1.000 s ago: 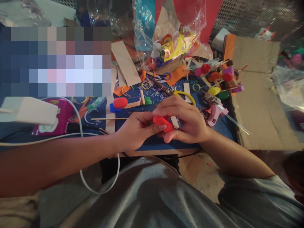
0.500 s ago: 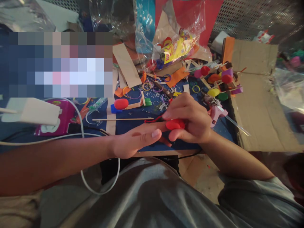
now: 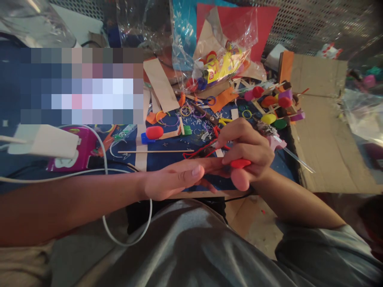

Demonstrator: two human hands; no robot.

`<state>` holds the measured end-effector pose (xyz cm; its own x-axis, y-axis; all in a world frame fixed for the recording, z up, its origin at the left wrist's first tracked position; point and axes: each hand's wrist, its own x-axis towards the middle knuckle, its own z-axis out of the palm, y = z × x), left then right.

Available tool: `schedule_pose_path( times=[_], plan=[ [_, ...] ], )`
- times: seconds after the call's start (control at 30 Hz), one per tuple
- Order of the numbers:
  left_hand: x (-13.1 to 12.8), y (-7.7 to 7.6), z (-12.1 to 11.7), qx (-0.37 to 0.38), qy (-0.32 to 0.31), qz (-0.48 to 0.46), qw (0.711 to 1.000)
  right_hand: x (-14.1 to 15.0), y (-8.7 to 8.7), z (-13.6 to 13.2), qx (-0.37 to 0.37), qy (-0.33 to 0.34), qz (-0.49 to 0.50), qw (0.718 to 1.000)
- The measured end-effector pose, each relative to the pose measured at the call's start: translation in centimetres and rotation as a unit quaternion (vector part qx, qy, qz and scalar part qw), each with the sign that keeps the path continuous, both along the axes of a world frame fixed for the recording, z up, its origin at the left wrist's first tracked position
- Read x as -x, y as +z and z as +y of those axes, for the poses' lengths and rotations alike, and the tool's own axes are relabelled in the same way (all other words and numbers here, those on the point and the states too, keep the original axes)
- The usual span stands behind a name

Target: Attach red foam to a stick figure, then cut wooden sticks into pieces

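Observation:
My right hand (image 3: 247,153) is closed around a red bottle cap (image 3: 240,163) at the near edge of the blue work mat (image 3: 167,157). A thin red rubber band (image 3: 200,151) runs from that hand leftwards. My left hand (image 3: 176,179) lies just left of it, palm half up and fingers stretched out, the fingertips touching the right hand. A thin wooden skewer (image 3: 155,151) lies on the mat behind my left hand.
Behind lie a red cap on a blue piece (image 3: 153,133), a stick-and-cap model (image 3: 275,104), a pink glue gun (image 3: 277,140), loose rubber bands (image 3: 187,110), a plastic bag of caps (image 3: 218,63) and cardboard (image 3: 326,123) at right. A white cable (image 3: 103,159) loops at left.
The right hand took the red cap away from the left and moved right. The left hand opened flat. A red rubber band now stretches out from the right hand.

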<state>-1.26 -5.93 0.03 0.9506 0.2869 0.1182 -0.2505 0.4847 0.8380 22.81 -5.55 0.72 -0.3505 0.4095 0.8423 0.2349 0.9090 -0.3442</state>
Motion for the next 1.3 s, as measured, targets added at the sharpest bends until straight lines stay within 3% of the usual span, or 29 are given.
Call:
schedule_pose_path(
  times=[0.17,0.43,0.53,0.67,0.83,1.0,1.13,1.3],
  plan=[
    [-0.5,-0.1,0.0,0.021,0.080,0.063,0.995,0.5,-0.2,-0.3,0.015,-0.007,-0.069,0.998],
    [-0.7,-0.9,-0.6,0.059,0.167,0.090,0.980,0.6,0.7,-0.4,0.043,0.066,-0.117,0.990],
    [-0.3,-0.8,-0.7,0.051,0.151,0.084,0.984,0.5,0.9,-0.4,0.037,0.083,-0.129,0.988],
    [-0.3,-0.3,-0.2,0.002,0.063,0.066,0.996,0.6,0.6,-0.4,0.034,0.074,-0.114,0.990],
    [-0.6,0.1,0.3,-0.034,0.170,0.115,0.978,1.1,-0.3,-0.2,0.045,0.070,-0.097,0.992],
    [-0.5,0.1,0.1,-0.005,0.128,0.068,0.989,1.1,-0.6,-0.1,0.021,0.018,-0.080,0.996],
    [-0.7,0.1,0.0,0.016,0.167,0.057,0.984,1.1,-0.6,-0.1,0.002,0.005,-0.072,0.997],
    [-0.8,0.2,0.2,-0.017,0.177,0.042,0.983,1.0,-0.5,-0.1,-0.006,0.008,-0.061,0.998]
  ],
)
